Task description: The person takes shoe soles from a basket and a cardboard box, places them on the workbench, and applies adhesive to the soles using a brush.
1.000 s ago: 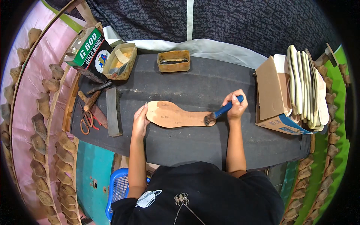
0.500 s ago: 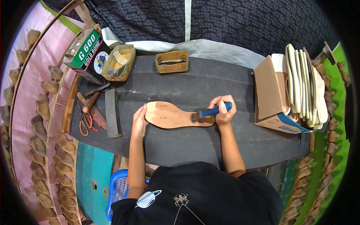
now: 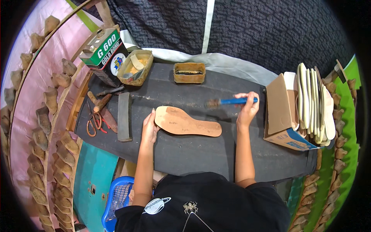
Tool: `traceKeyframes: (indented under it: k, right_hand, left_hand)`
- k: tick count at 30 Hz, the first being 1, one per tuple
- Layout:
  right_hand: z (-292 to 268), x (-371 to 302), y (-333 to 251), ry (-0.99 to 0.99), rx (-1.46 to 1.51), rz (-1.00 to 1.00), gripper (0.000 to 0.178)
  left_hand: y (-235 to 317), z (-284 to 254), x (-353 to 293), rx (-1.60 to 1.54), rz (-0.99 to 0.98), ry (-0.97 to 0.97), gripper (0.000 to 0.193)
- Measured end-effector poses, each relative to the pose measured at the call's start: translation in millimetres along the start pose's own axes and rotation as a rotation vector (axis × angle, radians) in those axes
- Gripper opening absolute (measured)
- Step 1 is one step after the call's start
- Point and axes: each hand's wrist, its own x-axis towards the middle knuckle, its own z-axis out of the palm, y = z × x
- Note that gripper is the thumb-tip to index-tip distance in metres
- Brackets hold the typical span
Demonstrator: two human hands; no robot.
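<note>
A tan insole (image 3: 189, 121) lies level over the dark work surface, its wide end pinched by my left hand (image 3: 150, 127). A darker, damp-looking tone covers most of its face, while a pale patch shows at the wide end. Up and to the right, my right hand (image 3: 247, 108) is closed round the blue handle of a brush (image 3: 234, 101). The bristles point left and hang apart from the insole. Beyond them stands a small tan tub (image 3: 189, 73) with something dark lying across it.
At the back left stand a green and black tin (image 3: 102, 58) and a plastic tub (image 3: 135, 67). A hammer (image 3: 101, 103), scissors (image 3: 92, 120) and a grey block (image 3: 124, 116) lie nearby. A cardboard box (image 3: 278, 108) of pale soles stands right. Wooden shoe lasts (image 3: 44, 118) line both sides.
My right hand has lifted the brush off the insole and moved it up and right. The insole stays in my left hand, and the whole view has shifted slightly.
</note>
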Motion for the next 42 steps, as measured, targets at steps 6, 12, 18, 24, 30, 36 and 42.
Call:
traceKeyframes:
  k: [6, 12, 18, 24, 30, 36, 42]
  right_hand:
    - [55.5, 36.5, 34.2, -0.148, 0.044, -0.099, 0.016]
    - [88.4, 58.1, 82.4, -0.179, -0.131, -0.111, 0.022]
    - [96.1, 52.7, 86.7, -0.327, -0.503, -0.151, 0.026]
    - [92.4, 59.8, 84.9, -0.334, -0.488, -0.128, 0.027]
    - [97.5, 54.0, 54.8, -0.243, -0.117, -0.149, 0.020]
    - [101.0, 19.0, 20.8, -0.303, 0.171, -0.002, 0.019]
    - [95.9, -29.9, -3.1, -0.446, 0.184, 0.085, 0.019]
  left_hand:
    - [-0.9, -11.0, 4.2, -0.141, 0.022, -0.025, 0.030]
    - [0.0, -14.5, 7.0, -0.164, 0.011, -0.055, 0.028]
    - [3.5, -12.5, 0.9, -0.134, 0.045, -0.066, 0.026]
    - [0.2, -12.0, 3.3, -0.149, 0.033, -0.059, 0.026]
    - [0.2, -13.4, 5.7, -0.252, -0.028, -0.108, 0.027]
    - [4.4, -17.2, 3.7, -0.464, -0.113, -0.207, 0.028]
    - [6.9, -13.4, 3.2, -0.564, -0.132, -0.299, 0.030]
